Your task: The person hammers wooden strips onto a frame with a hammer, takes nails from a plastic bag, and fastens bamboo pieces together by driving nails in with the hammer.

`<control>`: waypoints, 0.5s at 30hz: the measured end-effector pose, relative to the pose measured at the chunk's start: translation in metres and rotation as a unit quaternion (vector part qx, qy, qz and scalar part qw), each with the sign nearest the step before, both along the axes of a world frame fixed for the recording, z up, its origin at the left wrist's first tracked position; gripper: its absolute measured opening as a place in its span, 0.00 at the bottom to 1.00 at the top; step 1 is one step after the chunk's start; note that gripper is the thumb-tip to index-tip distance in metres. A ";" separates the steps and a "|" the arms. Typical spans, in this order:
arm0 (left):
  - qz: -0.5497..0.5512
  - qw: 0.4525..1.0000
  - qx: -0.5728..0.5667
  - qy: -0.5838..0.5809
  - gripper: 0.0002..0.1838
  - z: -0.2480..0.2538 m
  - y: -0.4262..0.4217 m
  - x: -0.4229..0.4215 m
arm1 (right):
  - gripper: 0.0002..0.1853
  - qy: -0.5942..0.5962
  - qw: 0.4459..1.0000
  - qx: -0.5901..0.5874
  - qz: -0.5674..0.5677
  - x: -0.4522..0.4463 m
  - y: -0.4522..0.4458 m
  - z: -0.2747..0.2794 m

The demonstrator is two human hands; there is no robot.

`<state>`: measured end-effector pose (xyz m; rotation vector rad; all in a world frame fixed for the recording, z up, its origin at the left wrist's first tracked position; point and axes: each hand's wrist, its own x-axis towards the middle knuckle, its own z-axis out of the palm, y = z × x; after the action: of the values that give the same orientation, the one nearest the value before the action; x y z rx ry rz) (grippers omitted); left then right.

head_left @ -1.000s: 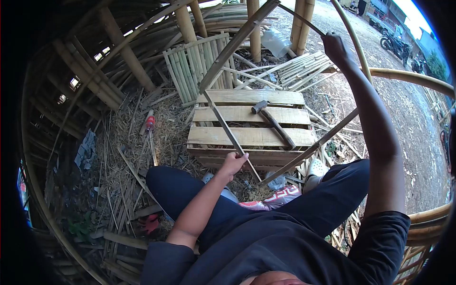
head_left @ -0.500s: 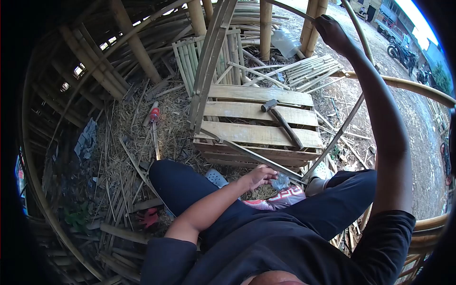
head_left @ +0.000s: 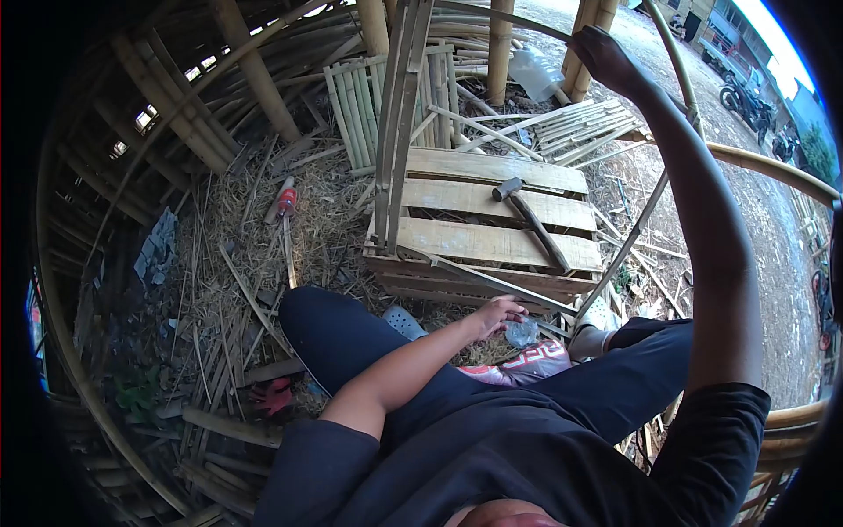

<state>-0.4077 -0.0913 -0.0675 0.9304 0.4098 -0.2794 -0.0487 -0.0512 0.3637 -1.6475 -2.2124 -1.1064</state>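
Note:
My right hand (head_left: 601, 60) is raised at the upper right, its fingers closed round the top corner of a frame of thin wooden slats (head_left: 404, 123). The frame stands tilted before me, and its lower slat (head_left: 492, 279) crosses in front of the wooden crate (head_left: 492, 237). Low in the middle, my left hand (head_left: 497, 318) hovers near that slat with fingers loosely bent and apart. Just beside it is a clear plastic bag (head_left: 522, 332), above a printed red and white packet (head_left: 536, 362) between my legs. A hammer (head_left: 534, 227) lies on top of the crate.
Slatted bamboo panels (head_left: 353, 114) lean behind the crate, and another (head_left: 587, 130) lies flat. A large plastic jug (head_left: 536, 75) is by the bamboo posts. At left, a red-labelled bottle (head_left: 287, 200) and a red glove (head_left: 274, 398) lie among scraps. Motorbikes (head_left: 746, 104) stand outside.
The upright side of the slat frame now stands straighter, and my right hand has shifted slightly left. My left hand has moved a little right and up. The view has also shifted slightly.

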 end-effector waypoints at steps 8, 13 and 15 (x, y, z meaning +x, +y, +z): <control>-0.130 0.939 0.304 -0.094 0.19 0.120 0.015 -0.008 | 0.19 -0.091 0.990 0.008 -0.109 -0.001 0.009 -0.010; 0.378 0.594 0.658 -0.266 0.34 0.183 0.086 -0.040 | 0.17 -0.099 0.994 0.034 -0.041 0.007 0.015 -0.009; 0.458 0.468 0.731 -0.192 0.42 0.178 0.131 -0.054 | 0.12 -0.090 0.995 0.049 0.009 0.006 0.015 -0.006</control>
<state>-0.4622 0.0398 0.1101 2.1920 0.6396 1.5888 -0.0430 -0.0359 0.3573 -1.5412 -2.2323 -1.3865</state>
